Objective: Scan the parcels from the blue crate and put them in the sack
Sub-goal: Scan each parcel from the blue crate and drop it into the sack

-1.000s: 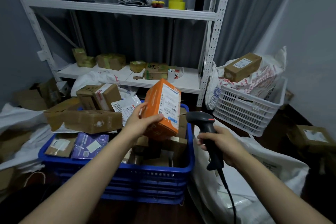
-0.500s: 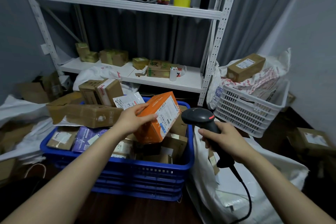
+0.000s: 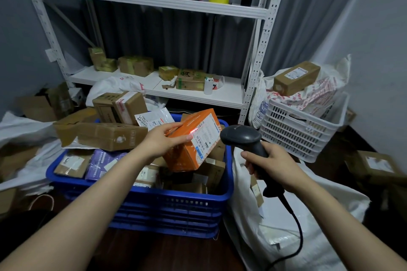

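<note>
1. Both hands were busy. Her or his left hand [image 3: 161, 142] gripped the orange box [image 3: 193, 141] at its upper left end, fingers over the top edge and thumb on the near face. The right hand [image 3: 273, 166] was wrapped round the handle of the scanner [image 3: 242, 138].
2. That box hung tilted above the right half of the blue crate [image 3: 141, 193], with its white label [image 3: 206, 136] turned towards the scanner's head just beside it. A red glow showed at the label's upper left corner. The sack [image 3: 246, 215] lay slumped right beside the crate, beneath the scanner hand.
3. From where I stood the box looked like a stiff printed carton, and light, since one hand carried it by one end. Its coated faces might be a little slick, so I would take hold across the narrow end or along the long edges, keeping fingers off the label.
4. Plenty stayed hidden.
   - What the box contained could not be told, so I could not judge it fragile or not.
   - Label print was too small to read.
   - Whether a finger sat on the trigger was hidden by the hand.
   - Whether the box's lower corner touched the parcels beneath was unclear in the shadow.
   - I could not make out the sack's mouth among its folds, and its lower part ran out of sight, as did the scanner's cable [image 3: 297, 237].
</note>
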